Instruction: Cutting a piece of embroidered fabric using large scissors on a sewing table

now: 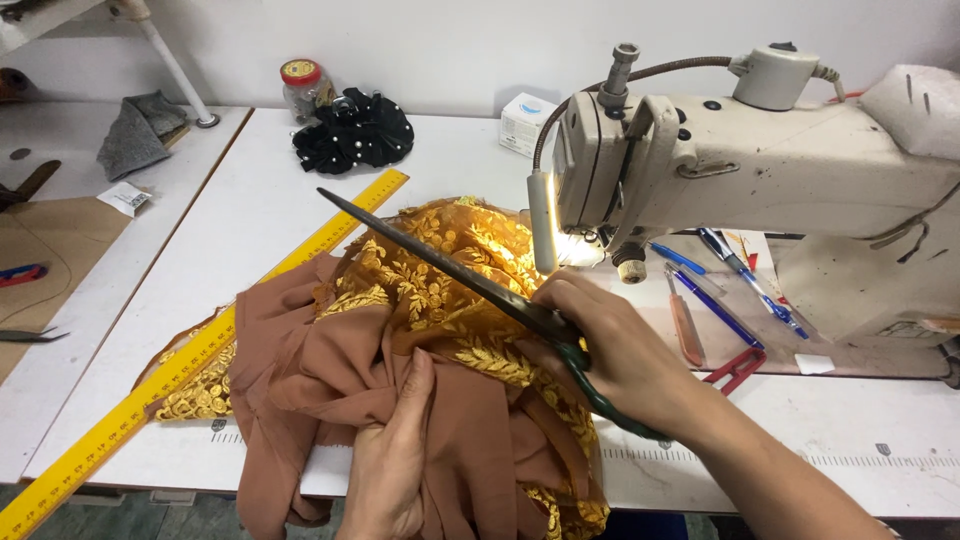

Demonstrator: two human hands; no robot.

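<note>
Scissors [450, 270], long and dark, blades closed and pointing toward the far left corner of the white sewing table [270, 190], gripped at the handles by the right hand [615, 345], fingers curled tight around them. Left hand [395, 455] flat and pressing, fingers together, on brown fabric [300, 370] bunched at the near edge of the table and spilling over it. Sheer orange lace with gold embroidery [440, 250] heaped on and beside the brown cloth, directly under the scissor blades. Yellow ruler [200, 360] running diagonally from the near left corner toward the table's middle, partly tucked beneath the cloth. Cream sewing machine [760, 170] along the right side, its small lamp [543, 225] lit just beyond the right hand. Blue pens [720, 300] and a red-handled tool [738, 368] on the machine bed, just beside the right hand. Black beaded fabric bundle [355, 130], red-lidded jar [303, 88] and small white box [525, 120] near the far edge. Grey cloth [135, 135] on the neighbouring table at left.
</note>
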